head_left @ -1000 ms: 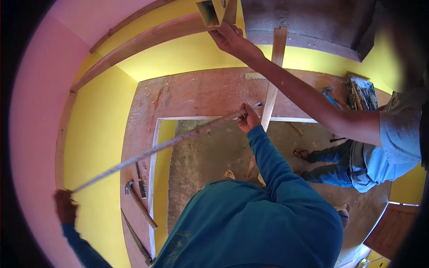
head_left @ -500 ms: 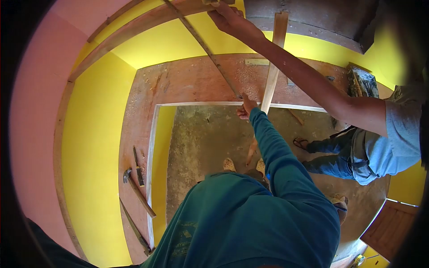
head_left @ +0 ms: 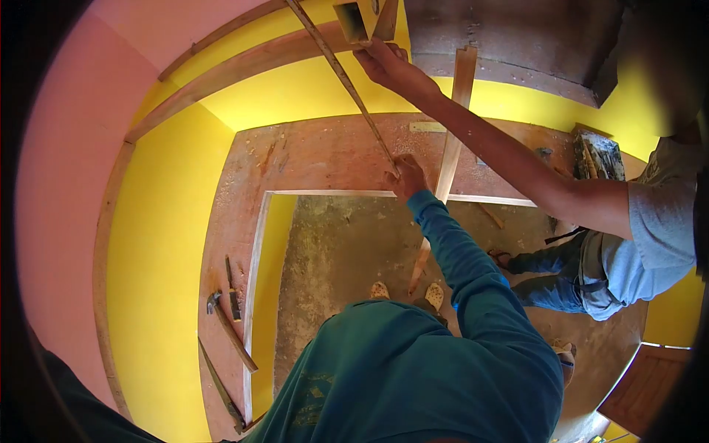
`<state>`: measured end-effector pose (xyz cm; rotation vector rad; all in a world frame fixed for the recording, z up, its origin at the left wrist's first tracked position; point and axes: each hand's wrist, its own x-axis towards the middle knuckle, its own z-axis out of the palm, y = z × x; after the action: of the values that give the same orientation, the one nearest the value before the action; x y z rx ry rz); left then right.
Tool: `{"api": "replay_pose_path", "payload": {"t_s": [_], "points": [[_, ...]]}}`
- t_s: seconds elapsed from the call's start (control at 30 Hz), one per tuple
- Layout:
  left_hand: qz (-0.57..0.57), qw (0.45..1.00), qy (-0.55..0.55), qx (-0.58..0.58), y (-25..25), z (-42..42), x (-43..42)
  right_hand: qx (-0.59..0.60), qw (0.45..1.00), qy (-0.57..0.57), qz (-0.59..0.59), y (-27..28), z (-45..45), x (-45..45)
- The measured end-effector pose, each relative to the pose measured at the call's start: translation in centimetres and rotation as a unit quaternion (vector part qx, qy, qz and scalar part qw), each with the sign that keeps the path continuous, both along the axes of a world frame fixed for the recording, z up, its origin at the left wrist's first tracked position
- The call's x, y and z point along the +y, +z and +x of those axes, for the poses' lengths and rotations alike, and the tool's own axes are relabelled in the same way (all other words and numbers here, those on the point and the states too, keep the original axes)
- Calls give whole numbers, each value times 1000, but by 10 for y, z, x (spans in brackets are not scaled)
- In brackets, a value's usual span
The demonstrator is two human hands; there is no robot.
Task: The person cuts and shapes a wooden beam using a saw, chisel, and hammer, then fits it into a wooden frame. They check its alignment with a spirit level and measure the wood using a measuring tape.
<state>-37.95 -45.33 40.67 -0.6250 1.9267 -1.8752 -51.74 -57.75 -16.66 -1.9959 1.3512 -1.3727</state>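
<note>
My right hand (head_left: 408, 178), at the end of a teal sleeve, is closed around the lower end of a long, thin strip (head_left: 343, 77). The strip slants up and left beyond the top edge; its material is unclear. Just right of my hand stands a long wooden board (head_left: 452, 133), leaning from the floor up past the bench. My left hand is out of view. A co-worker's hand (head_left: 388, 65) reaches in from the right, at a squarish block with a dark face (head_left: 351, 22).
On the wooden bench top (head_left: 244, 177) lie a claw hammer (head_left: 233, 332), a chisel-like tool (head_left: 233, 288) and a handsaw (head_left: 219, 384). A dark box (head_left: 602, 155) sits at the right. The co-worker (head_left: 620, 258) stands close by. A curved-looking beam (head_left: 221, 77) crosses the upper left.
The view has tilted, so the bench appears lower. My right hand has turned and its grip on the strip looks different. More of the block by the co-worker's hand shows.
</note>
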Motion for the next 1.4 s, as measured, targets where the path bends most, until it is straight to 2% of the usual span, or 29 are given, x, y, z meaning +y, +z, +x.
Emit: {"api": "replay_pose_path", "payload": {"t_s": [0.3, 0.4, 0.7, 1.1, 1.2, 1.33, 1.4], "points": [[-12, 1000, -2, 1, 1, -22, -15, 101, 993, 5, 68, -9, -11, -34], [-18, 1000, -2, -9, 6, -28, -21, 97, 992, 17, 83, -3, -13, -34], [-28, 999, 0, -30, 14, -44, -34, 67, 998, 10, 14, 27, -14, -30], [-32, 998, -1, -50, 14, -62, -47, 53, 996, 55, 47, 33, -25, -33], [-34, 998, 0, -55, 16, -65, -49, 70, 991, 61, 96, 43, -27, -30], [-40, 998, 8, -58, 17, -65, -50, 67, 998, 11, 3, 37, -25, -29], [-44, 997, 13, -56, 20, -64, -49, 60, 997, -39, -40, 60, -23, -11]]}}
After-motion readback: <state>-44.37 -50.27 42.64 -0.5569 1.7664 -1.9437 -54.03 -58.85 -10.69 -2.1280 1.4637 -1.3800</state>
